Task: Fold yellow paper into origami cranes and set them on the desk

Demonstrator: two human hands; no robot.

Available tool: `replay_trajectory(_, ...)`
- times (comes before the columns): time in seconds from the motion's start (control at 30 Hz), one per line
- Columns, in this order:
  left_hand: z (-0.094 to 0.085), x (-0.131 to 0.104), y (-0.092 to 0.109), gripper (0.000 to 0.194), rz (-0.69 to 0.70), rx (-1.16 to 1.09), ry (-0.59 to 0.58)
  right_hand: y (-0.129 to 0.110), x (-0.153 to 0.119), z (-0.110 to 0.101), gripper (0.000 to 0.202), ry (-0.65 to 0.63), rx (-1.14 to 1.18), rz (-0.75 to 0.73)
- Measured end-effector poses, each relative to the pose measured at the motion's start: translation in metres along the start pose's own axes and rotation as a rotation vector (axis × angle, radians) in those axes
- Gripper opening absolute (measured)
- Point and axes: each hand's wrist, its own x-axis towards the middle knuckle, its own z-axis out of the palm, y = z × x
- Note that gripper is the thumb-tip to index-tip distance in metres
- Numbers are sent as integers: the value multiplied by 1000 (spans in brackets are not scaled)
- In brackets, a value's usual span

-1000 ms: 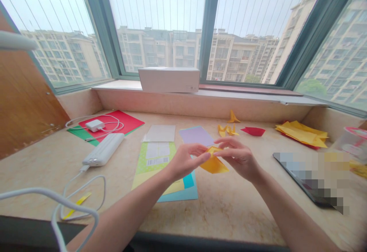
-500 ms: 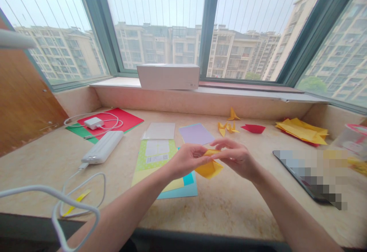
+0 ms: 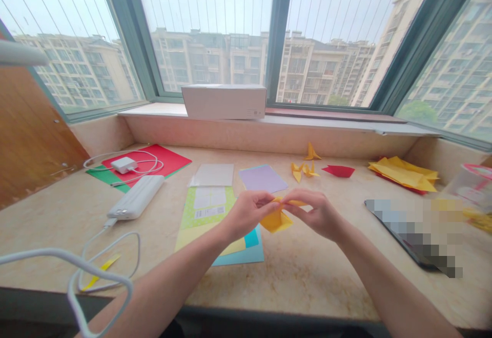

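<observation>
Between my two hands, above the marble counter, is a piece of folded yellow paper [image 3: 275, 222]. My left hand [image 3: 251, 215] pinches it at its upper left edge, thumb and fingers closed. At its upper right, my right hand [image 3: 313, 212] grips the paper between thumb and fingertips, and the two sets of fingertips nearly meet. The lower part of the paper hangs below the fingers with an angled, pocket-like fold. Fingers cover its top edge. Behind the hands stand small yellow folded paper figures [image 3: 310, 152], and a red folded paper piece [image 3: 338, 171] lies beside them.
A lilac paper sheet [image 3: 263, 178] and a green paper pack [image 3: 187, 220] lie left of centre. A white power bank [image 3: 136, 197] with cables sits farther left. On the right are a dark tablet-like device [image 3: 400, 235] and stacked yellow paper [image 3: 403, 173]. A white box [image 3: 224, 103] rests on the sill.
My right fingers have closed in toward my left fingertips at the paper's top edge. The yellow paper has shifted slightly left and tilted, showing more of its fold.
</observation>
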Motion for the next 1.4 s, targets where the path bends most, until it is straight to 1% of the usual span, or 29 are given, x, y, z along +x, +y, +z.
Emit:
replay_trajectory(0.13, 0, 0, 0, 34, 30, 12, -12, 5, 0, 3, 21, 85, 42, 188)
replay_trajectory(0.23, 0, 0, -1, 33, 73, 14, -27, 5, 0, 1, 25, 116, 58, 262)
replay_trajectory(0.3, 0, 0, -2, 32, 87, 62, -25, 4, 1, -1, 24, 95, 77, 284)
replay_trajectory(0.37, 1, 0, -3, 31, 89, 124, -25, 3, 2, -1, 22, 42, 112, 286)
replay_trajectory(0.43, 1, -1, -4, 30, 85, 132, -33, 1, 3, -2, 21, 6, 141, 291)
replay_trajectory(0.5, 2, -1, -4, 33, 69, 49, -38, 1, 3, -3, 22, 11, 157, 322)
replay_trajectory(0.63, 2, 0, -1, 51, 52, -185, -19, 1, 5, -8, 29, 71, 236, 435)
replay_trajectory(0.67, 1, 1, 0, 51, 59, -218, -7, 2, 5, -9, 31, 79, 278, 461)
replay_trajectory(0.77, 1, 1, 3, 40, 92, -238, 65, 3, 5, -12, 34, 75, 424, 515)
replay_trajectory(0.87, 0, 1, 4, 34, 127, -201, 132, 4, 5, -12, 36, 71, 490, 536)
replay_trajectory(1.0, 1, -1, 3, 32, 174, -135, 194, 7, 3, -11, 40, 49, 485, 530)
replay_trajectory(1.1, 1, -1, 3, 29, 190, -109, 249, 7, 3, -10, 38, 27, 478, 510)
replay_trajectory(1.3, 2, -3, 4, 29, 172, -122, 288, 2, 2, -7, 31, -28, 386, 442)
replay_trajectory(1.4, 3, -3, 6, 31, 171, -124, 277, 0, 2, -5, 31, -38, 379, 423)
